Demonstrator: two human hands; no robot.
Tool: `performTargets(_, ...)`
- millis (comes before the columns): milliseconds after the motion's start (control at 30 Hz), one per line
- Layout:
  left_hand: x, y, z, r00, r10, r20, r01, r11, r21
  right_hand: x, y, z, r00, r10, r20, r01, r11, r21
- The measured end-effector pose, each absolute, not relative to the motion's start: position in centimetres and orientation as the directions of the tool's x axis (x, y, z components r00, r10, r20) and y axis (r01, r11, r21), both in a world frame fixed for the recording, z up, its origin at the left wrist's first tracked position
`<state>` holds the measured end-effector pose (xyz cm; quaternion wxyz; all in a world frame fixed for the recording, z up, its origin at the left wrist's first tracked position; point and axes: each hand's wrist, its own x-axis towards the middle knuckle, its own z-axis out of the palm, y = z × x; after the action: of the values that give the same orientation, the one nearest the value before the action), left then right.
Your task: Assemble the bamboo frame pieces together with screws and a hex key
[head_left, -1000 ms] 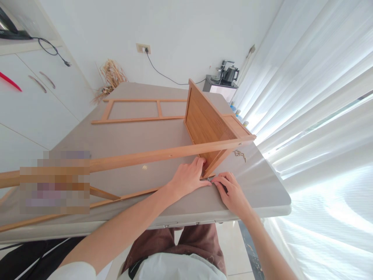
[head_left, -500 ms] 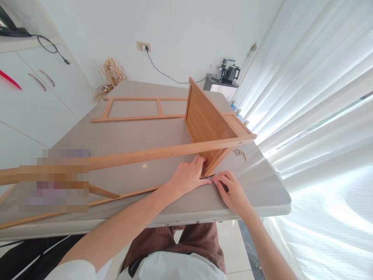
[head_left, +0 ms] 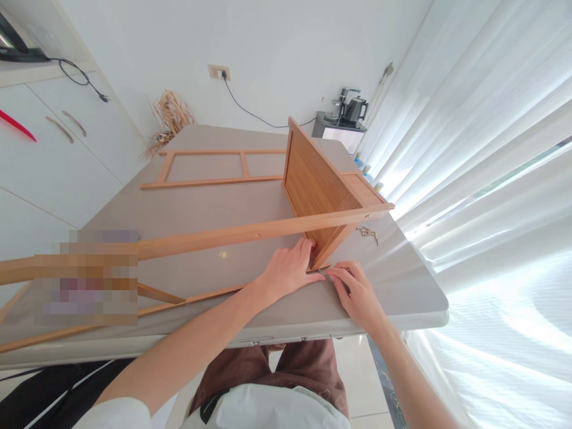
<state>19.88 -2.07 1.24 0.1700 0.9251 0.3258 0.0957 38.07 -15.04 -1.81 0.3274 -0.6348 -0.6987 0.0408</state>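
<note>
My left hand [head_left: 288, 268] is closed around the near lower corner of a wooden frame, its fingers against the upright slatted panel [head_left: 317, 190] and its thumb stretched along the lower rail [head_left: 210, 295]. Just right of that thumb, my right hand [head_left: 353, 292] pinches a small thin metal piece [head_left: 322, 273] at the rail's end; its exact kind is too small to make out. Above both hands, a long wooden upper rail [head_left: 250, 232] slants across from the left to the panel's right end.
Several loose screws [head_left: 369, 233] lie on the grey table [head_left: 402, 286] to the right. A flat ladder-like wooden frame [head_left: 201, 182] rests further back. At the left, a blurred patch covers part of the rails. Behind the table stand a kettle [head_left: 356, 111] and white curtains [head_left: 491, 149].
Both hands keep nearly the same place and grip. The view shifts slightly; the wooden parts stay put.
</note>
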Motion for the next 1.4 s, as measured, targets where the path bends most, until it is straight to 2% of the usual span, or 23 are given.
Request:
performTargets(767,19.91,-2.10,1.34,0.773,0.631,0.069,0.583,-0.748,0.317,38.38,-14.78,-2.20,0.028,0.909,0.415,0.839,0.205,-0.505)
performTargets(1400,19.90,-2.10,1.52,0.777,0.627,0.060,0.578,-0.747,0.328,38.51,-14.70,-2.00,0.017,0.916,0.401,0.874,0.181,-0.450)
